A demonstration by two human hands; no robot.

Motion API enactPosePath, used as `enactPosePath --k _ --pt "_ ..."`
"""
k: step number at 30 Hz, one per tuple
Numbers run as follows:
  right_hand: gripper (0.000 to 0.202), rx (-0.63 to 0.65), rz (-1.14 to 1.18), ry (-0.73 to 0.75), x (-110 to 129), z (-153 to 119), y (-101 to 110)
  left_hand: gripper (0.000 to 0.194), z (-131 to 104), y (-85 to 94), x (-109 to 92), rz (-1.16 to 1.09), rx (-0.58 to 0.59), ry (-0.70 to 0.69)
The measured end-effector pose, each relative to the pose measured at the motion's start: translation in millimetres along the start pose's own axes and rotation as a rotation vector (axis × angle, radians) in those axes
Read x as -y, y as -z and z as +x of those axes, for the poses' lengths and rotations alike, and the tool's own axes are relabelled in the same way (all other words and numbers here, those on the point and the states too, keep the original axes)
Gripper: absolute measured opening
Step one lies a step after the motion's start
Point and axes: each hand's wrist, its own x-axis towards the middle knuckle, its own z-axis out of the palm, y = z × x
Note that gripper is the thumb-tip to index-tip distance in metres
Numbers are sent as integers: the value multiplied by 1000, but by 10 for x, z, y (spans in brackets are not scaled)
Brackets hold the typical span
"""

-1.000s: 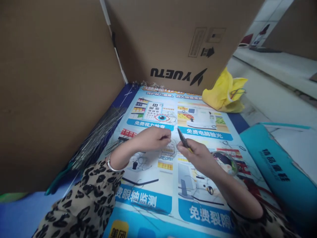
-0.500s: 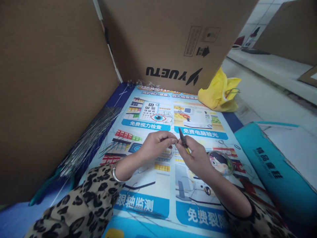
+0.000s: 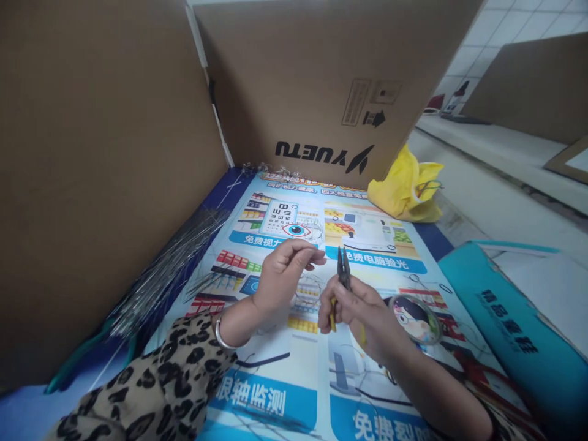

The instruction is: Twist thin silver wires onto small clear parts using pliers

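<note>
My right hand (image 3: 361, 312) grips long-nose pliers (image 3: 343, 269) with yellow handles, their dark jaws pointing up and slightly parted. To the left of the pliers, my left hand (image 3: 285, 269) has its thumb and fingertips pinched together; whatever they hold is too small to make out. The two hands are apart, above a printed poster (image 3: 303, 343) on which thin wires lie. A round clear dish (image 3: 416, 318) sits just beyond my right wrist.
A bundle of thin metal wires (image 3: 160, 272) lies at the left, beside a green-handled tool (image 3: 76, 361). Cardboard panels (image 3: 294, 79) stand at the back and left. A yellow bag (image 3: 404, 190) and a teal box (image 3: 505, 318) are at the right.
My hands have moved apart from their touching fingertips. The pliers now point upright with both jaws showing, and my right hand's fingers have shifted on the handles. The view has tilted slightly.
</note>
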Motion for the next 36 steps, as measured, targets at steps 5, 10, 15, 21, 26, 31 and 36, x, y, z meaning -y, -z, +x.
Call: enactPosePath --k 5,10,15,21,26,31,36 --pt "28 113 192 -59 -21 -35 -102 12 1 8 -12 -19 -3 -68" --pt "30 182 229 -97 -47 -56 -125 14 -8 13 12 -49 1 -63" --pt "28 234 285 -124 -72 -60 -123 13 -34 13 21 -24 41 -100" --pt "29 245 336 -154 -92 -57 -110 12 -43 19 20 0 74 -134" --pt "28 243 358 -156 -97 -56 -113 13 -36 29 28 28 74 -155" --pt "27 258 368 -142 -100 -55 -111 13 -36 31 39 28 75 -171" --pt "28 264 365 -139 -96 -65 -108 13 -34 35 48 44 76 -173"
